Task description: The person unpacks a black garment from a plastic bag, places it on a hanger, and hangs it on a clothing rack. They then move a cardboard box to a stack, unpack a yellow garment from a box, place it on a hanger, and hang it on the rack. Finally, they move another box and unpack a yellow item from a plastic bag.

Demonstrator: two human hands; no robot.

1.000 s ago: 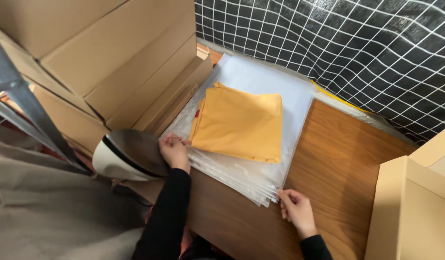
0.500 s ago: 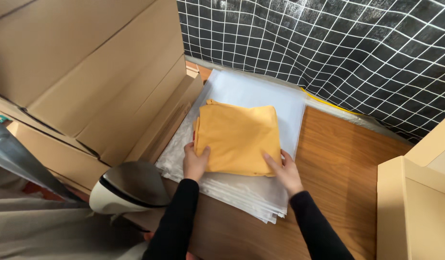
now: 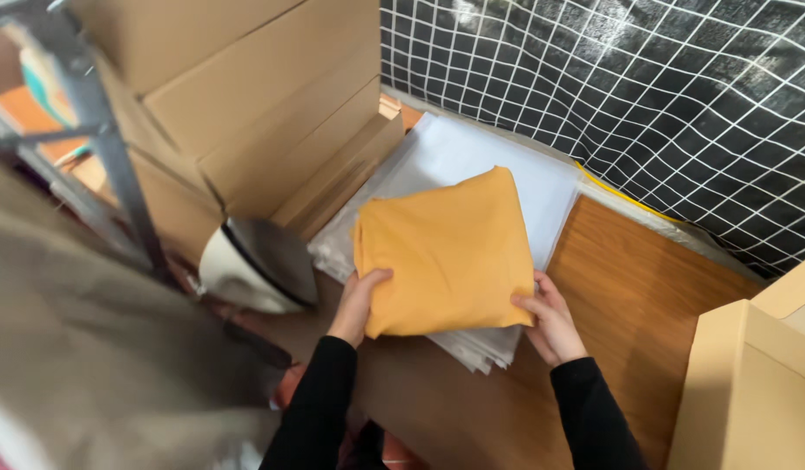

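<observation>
A folded mustard-yellow cloth [image 3: 441,248] is held by its near corners over a stack of clear plastic bags [image 3: 472,157] on the wooden table [image 3: 629,287]. My left hand [image 3: 360,300] grips the cloth's near left corner, thumb on top. My right hand [image 3: 552,324] grips its near right corner. Both arms wear black sleeves. The cloth's near edge is lifted a little off the stack.
Flat cardboard boxes [image 3: 263,113] lean in a pile at the left. An iron [image 3: 256,265] lies on its side beside the bags. A black grid-patterned wall [image 3: 646,96] runs behind. Another cardboard box [image 3: 751,383] stands at the right. Grey fabric [image 3: 97,365] fills the lower left.
A second ago my hands lay apart, off the cloth; they came to its near edge and now grip both corners, with the cloth raised and turned slightly. The view shifted.
</observation>
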